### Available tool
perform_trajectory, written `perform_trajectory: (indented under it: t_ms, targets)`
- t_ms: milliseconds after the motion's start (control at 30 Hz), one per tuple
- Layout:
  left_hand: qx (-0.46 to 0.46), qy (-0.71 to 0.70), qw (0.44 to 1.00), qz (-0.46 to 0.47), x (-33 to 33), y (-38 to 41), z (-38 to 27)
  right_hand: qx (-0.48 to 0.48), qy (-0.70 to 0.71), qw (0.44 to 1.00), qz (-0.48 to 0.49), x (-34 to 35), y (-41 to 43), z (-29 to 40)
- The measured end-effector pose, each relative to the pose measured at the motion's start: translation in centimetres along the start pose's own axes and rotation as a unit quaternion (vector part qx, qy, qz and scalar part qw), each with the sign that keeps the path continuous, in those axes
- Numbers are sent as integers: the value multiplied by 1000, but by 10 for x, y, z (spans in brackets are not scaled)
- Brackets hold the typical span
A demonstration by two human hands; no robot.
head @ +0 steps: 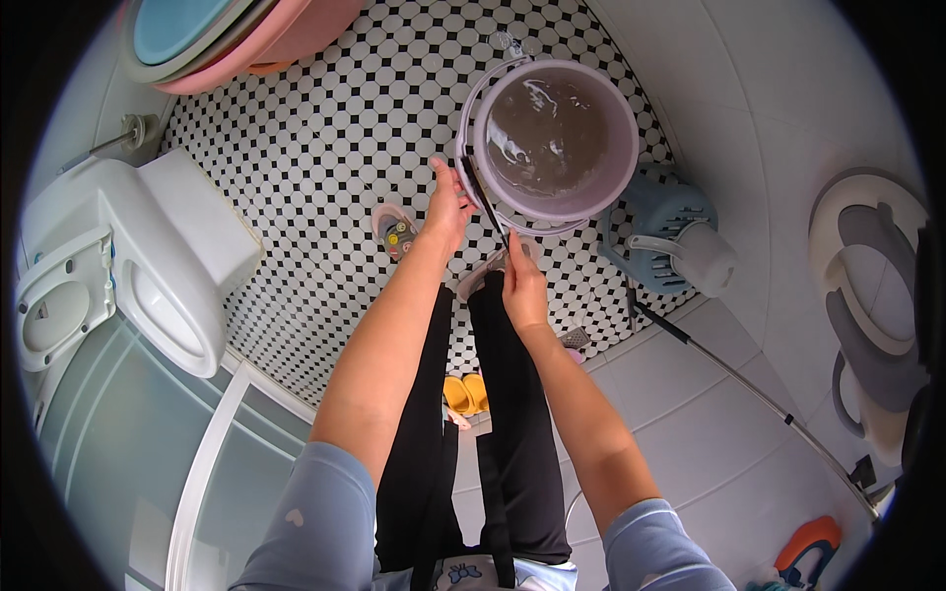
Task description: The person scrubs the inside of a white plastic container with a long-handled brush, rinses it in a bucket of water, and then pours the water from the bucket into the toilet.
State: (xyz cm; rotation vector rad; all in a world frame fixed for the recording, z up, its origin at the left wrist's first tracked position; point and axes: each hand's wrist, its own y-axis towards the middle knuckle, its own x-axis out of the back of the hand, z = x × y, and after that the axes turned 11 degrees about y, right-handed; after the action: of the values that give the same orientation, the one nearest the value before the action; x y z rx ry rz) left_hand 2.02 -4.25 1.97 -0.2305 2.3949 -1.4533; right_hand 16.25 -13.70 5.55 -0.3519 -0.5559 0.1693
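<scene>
My right hand (526, 288) grips one end of a long, thin black tool (484, 196), which slants up along the near left side of a lilac plastic bucket (628, 159). Murky grey-brown water (550, 133) fills much of the bucket. Beside the tool's left side is my left hand (447, 210), its thumb apart from the fingers. Whether those fingertips touch the tool or the bucket's lowered handle (464, 122) cannot be made out. The tool's exact kind is unclear.
A white toilet (177, 303) stands left, with stacked basins (295, 44) beyond. Right of the bucket are a blue plastic stool (665, 207) and a pale dipper (702, 258). A long pole (739, 380) leans at right. Yellow slippers (465, 394) lie behind my feet.
</scene>
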Motion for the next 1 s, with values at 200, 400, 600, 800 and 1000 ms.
perform_trajectory:
  t_ms: [200, 400, 600, 800, 1000]
  targets:
    - [9, -9, 1000, -16, 1, -1, 3, -11, -76, 995, 67, 9, -25, 0]
    - [10, -9, 1000, -7, 4, -1, 2, -32, -59, 997, 27, 5, -18, 8]
    - [9, 18, 1000, -6, -5, -7, -4, -40, -45, 998, 24, -9, 27, 29]
    - [32, 38, 999, -6, -1, -5, -8, -50, -104, 992, 59, 13, -28, 8]
    - [10, 54, 998, -7, -7, -6, -9, -20, -112, 991, 72, 16, 21, 26]
